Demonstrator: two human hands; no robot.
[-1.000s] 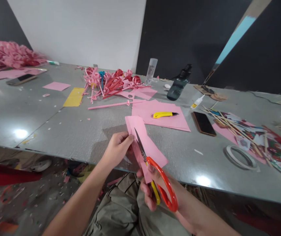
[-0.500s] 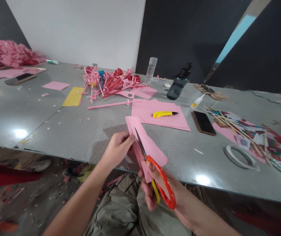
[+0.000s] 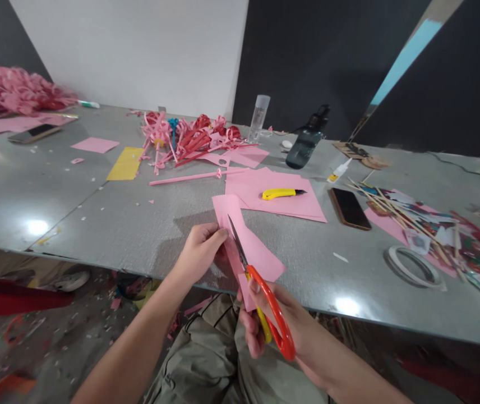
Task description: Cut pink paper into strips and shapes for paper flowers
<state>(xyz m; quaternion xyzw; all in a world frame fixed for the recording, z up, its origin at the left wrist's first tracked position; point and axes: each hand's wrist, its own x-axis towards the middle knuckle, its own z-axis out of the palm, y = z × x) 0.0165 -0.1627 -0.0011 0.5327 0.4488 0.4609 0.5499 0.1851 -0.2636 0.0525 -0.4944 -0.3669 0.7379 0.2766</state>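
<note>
Between its thumb and fingers my left hand (image 3: 203,247) pinches the left edge of a pink sheet of paper (image 3: 261,252). My right hand (image 3: 273,314) grips scissors (image 3: 271,306) with red and yellow handles. Their blades lie along the pink paper and point away from me, the tip close to my left thumb. A strip of the paper hangs to the left of the blades, down toward my lap. Beyond the hands, a yellow craft knife (image 3: 280,193) rests on a stack of pink sheets (image 3: 240,182).
Pink and red ribbon pieces (image 3: 193,137) lie at the back, near a dark bottle (image 3: 305,146) and a clear cylinder (image 3: 259,118). On the right are a phone (image 3: 350,209), a tape roll (image 3: 414,267), a glue bottle (image 3: 339,170) and thin sticks (image 3: 404,216). A yellow sheet (image 3: 125,164) lies left.
The pink paper, scissors and right hand have shifted very slightly left and up in view. Both hands keep their hold.
</note>
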